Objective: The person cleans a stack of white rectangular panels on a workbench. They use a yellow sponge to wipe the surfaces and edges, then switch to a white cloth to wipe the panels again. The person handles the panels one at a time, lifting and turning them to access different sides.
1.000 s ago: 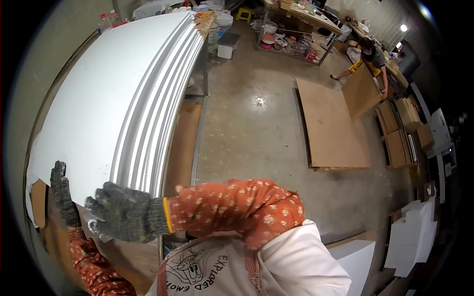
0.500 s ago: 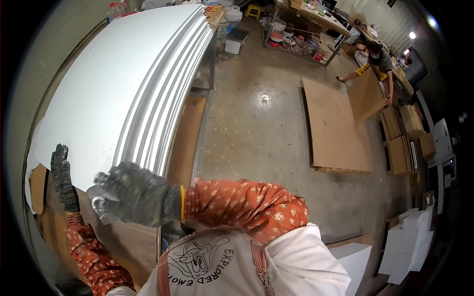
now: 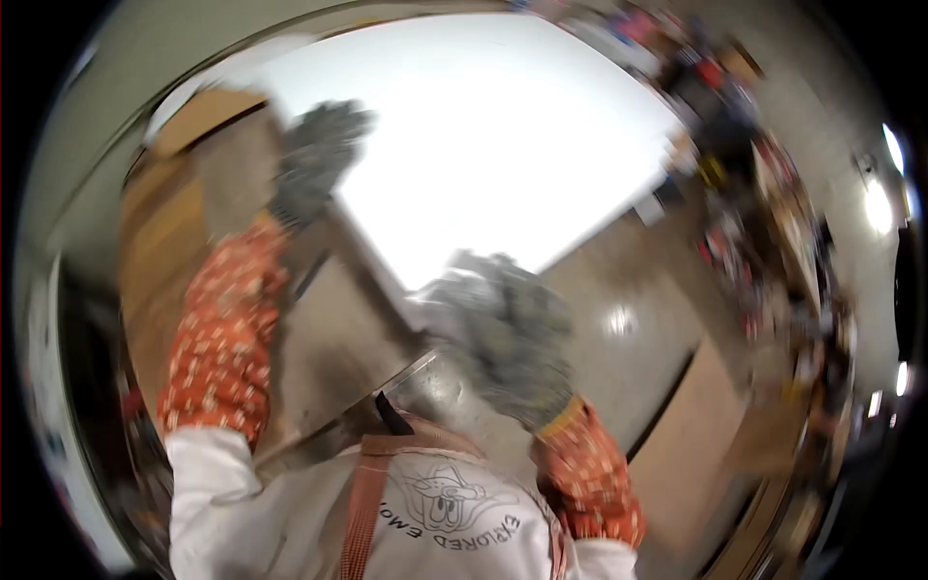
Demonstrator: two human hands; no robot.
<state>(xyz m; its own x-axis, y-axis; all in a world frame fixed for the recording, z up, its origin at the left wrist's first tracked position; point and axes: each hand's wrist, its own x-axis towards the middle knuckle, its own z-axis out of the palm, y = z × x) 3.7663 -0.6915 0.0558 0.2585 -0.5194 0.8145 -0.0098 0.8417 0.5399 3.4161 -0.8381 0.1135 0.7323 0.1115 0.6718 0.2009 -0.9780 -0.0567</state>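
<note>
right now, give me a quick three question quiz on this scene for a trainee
1. Multiple choice: which hand is nearer the corner of the white panel that sits lowest in the picture?
a) left hand
b) right hand
2. True or false: both hands are bare.
3. Fill in: the patterned sleeves are mainly ___ in colour.

Key: 1 b; 2 false, both wear grey gloves; 3 orange-red.
</note>
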